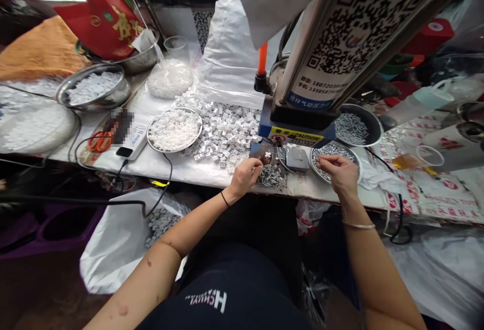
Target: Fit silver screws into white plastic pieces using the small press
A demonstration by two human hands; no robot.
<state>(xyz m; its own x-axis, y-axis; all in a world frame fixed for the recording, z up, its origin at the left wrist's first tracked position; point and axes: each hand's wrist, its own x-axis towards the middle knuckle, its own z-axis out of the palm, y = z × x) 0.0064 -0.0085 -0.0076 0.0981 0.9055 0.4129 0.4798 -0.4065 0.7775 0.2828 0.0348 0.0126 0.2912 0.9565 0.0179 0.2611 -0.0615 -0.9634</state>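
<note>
My left hand (245,175) is closed in a pinch in front of the press (297,128); whatever its fingertips hold is hidden. Just right of it lies a pile of small metal parts (269,176), and a small white cross-shaped piece (267,154) sits under the press head. Over a bowl of metal pins (328,157), my right hand (343,171) has thumb and fingers pressed together. Too little shows at its fingertips to name what is in them. Between the hands is a grey block (297,159) on the table.
A heap of white square plastic pieces (227,131) spreads left of the press, beside a dish of small white parts (174,129). Farther left are orange-handled scissors (100,141) and a white power bank (132,143) with cables. A dark bowl of metal parts (351,127) stands behind right.
</note>
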